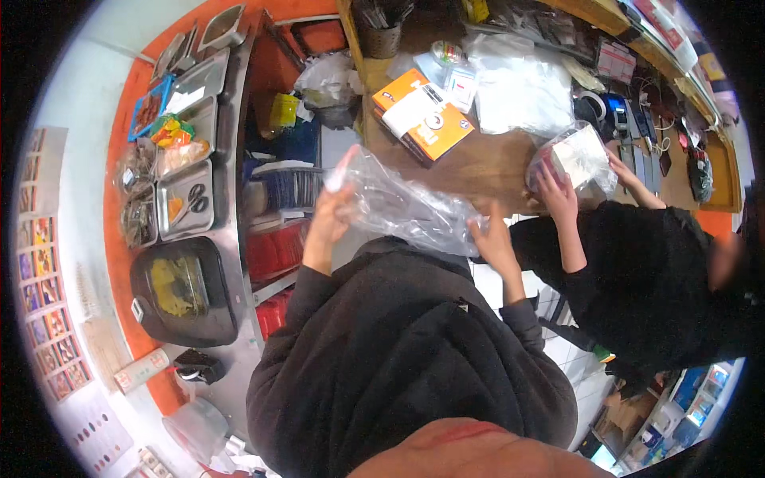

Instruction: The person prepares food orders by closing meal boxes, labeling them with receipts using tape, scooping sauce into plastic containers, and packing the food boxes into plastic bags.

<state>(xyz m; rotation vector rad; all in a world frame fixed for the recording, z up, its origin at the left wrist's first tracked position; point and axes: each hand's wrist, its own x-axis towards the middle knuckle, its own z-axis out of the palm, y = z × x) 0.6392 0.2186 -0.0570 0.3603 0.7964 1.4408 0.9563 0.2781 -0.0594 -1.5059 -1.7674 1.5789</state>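
A clear plastic bag (412, 209) is stretched between my two hands in front of my chest, just before the wooden counter's edge. Its upper left corner is gripped by my left hand (336, 209). My right hand (493, 239) pinches the bag's other end. The bag looks flat, with nothing visible inside. On the wooden counter (466, 176) beyond it lie stacked orange and white boxes (424, 116). Behind and right of them is a pile of clear plastic bags (520, 89).
At my right another person (645, 287) handles a bagged box (577, 152) on the counter. A steel side table (230, 239) on the left bears metal trays, scissors (194, 200) and a black tub (185, 293). A perforated pen holder (382, 40) stands at the back.
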